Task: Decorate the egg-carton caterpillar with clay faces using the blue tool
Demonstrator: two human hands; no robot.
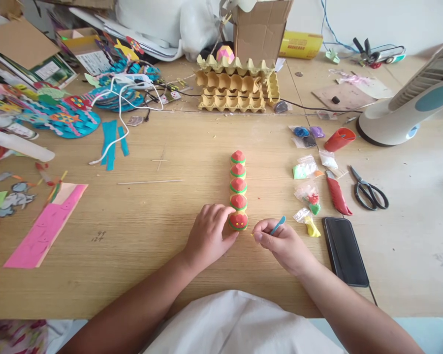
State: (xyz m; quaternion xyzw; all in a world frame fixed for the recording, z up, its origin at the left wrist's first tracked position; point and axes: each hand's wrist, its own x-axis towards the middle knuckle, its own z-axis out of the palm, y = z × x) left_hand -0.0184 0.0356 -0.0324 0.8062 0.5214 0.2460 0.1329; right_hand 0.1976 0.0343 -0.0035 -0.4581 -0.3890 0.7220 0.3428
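A caterpillar (238, 187) made from a row of egg-carton cups stands lengthwise on the wooden table. Its domes are red, with green bands and yellowish lower edges. The nearest dome bears two small yellow dots. My left hand (211, 230) grips that front cup from the left, thumb low and index finger at its upper side. Just to the right, my right hand (278, 241) pinches a blue modelling-clay tool (278, 224), whose flat end sticks up past the fingers. A tiny yellow bit shows at the right fingertips, apart from the caterpillar.
Right of my hands lie bags of coloured clay (307, 167), a red utility knife (337, 194), scissors (369, 189), a phone (345, 250) and a red cup (339, 139). A fan (409, 105) stands behind. Egg cartons (232, 101) are at the back; thin sticks (149, 182) and paper crafts (46, 226) lie left.
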